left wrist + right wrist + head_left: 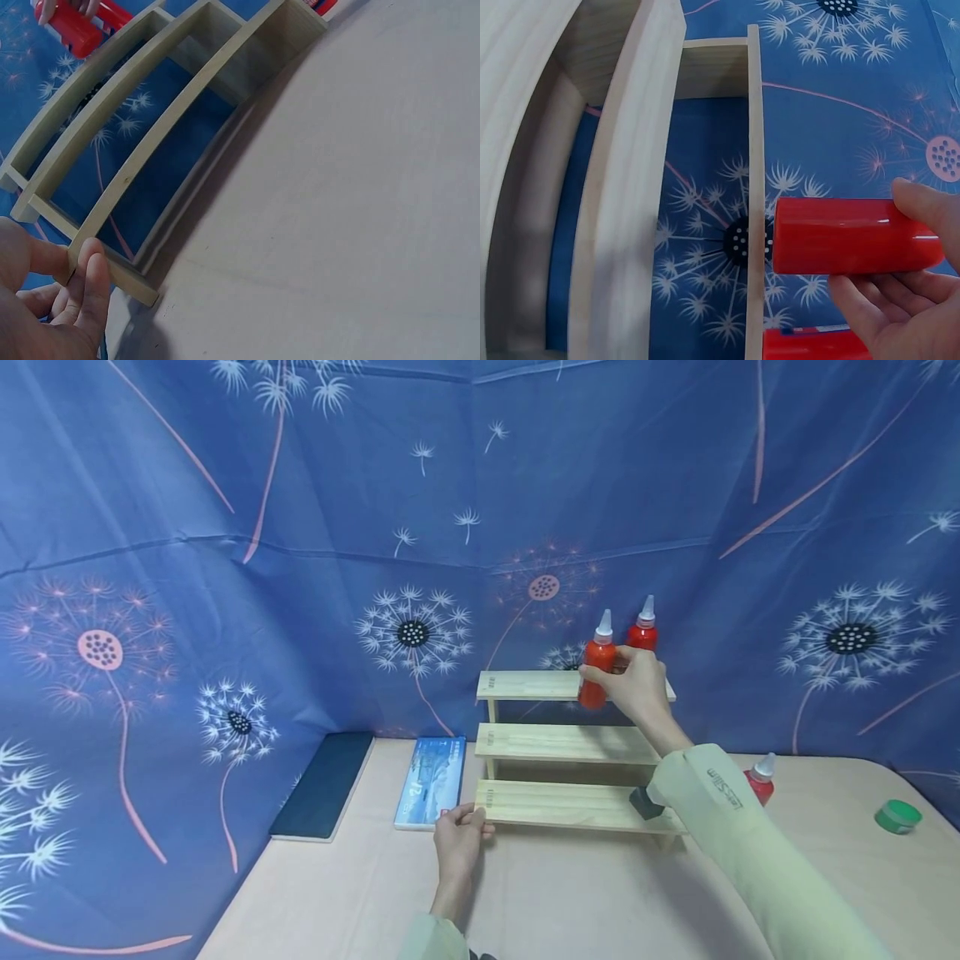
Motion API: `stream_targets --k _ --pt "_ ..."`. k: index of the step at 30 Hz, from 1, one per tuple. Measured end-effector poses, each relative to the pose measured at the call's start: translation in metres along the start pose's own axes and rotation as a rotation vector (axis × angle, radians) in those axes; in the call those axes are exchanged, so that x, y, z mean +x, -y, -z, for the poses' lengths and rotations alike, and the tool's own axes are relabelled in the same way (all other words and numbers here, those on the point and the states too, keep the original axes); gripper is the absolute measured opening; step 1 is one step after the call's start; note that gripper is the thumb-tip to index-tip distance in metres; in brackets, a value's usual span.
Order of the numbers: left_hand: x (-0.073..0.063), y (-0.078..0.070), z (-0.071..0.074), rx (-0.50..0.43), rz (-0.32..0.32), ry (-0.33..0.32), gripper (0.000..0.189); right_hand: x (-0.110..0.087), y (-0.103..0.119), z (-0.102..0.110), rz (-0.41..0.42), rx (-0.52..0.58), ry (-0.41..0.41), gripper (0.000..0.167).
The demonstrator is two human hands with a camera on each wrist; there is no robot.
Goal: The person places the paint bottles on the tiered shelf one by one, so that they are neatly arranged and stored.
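My right hand (pixel 637 681) grips a red squeeze bottle (pixel 598 660) with a white pointed cap, at the top tier of a three-tier wooden shelf (pixel 555 802). In the right wrist view the bottle (pixel 840 236) lies between thumb and fingers, its base close to the top board's edge. A second red bottle (pixel 642 631) stands on the top tier, partly behind the right hand. At the shelf's lower left corner, my left hand (pixel 457 843) pinches the end of the bottom board, thumb on one side and fingers on the other, as the left wrist view shows.
Right of the shelf, a third red bottle (pixel 760 781) is partly hidden by the right sleeve. A green round tub (pixel 897 817) sits at the far right. To the left lie a blue-and-white box (pixel 431 781) and a dark notebook (pixel 324 785). A blue dandelion-print cloth (pixel 420 460) hangs behind.
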State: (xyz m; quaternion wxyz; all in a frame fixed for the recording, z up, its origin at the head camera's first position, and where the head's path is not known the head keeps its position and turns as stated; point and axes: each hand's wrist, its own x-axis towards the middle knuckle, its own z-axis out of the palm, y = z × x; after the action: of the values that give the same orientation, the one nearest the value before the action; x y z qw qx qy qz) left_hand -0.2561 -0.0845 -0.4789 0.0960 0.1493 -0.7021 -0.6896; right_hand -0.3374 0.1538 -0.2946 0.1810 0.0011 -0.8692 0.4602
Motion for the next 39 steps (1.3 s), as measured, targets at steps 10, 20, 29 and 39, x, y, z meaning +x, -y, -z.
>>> stream_targets --k 10,20,29,39 --pt "0.000 0.000 0.000 -0.001 -0.009 0.001 0.027 0.018 0.004 -0.008 -0.059 0.013 0.004 0.056" --pt "-0.001 0.001 0.001 0.021 0.021 0.013 0.028 0.029 0.005 -0.013 -0.042 -0.021 0.005 0.057" --pt "0.000 0.000 0.002 0.007 -0.001 0.014 0.025 0.034 0.010 -0.020 -0.026 -0.016 0.005 0.058" --pt "0.002 0.001 0.001 -0.013 -0.020 0.013 0.026 0.036 0.006 -0.022 -0.040 -0.011 0.013 0.059"
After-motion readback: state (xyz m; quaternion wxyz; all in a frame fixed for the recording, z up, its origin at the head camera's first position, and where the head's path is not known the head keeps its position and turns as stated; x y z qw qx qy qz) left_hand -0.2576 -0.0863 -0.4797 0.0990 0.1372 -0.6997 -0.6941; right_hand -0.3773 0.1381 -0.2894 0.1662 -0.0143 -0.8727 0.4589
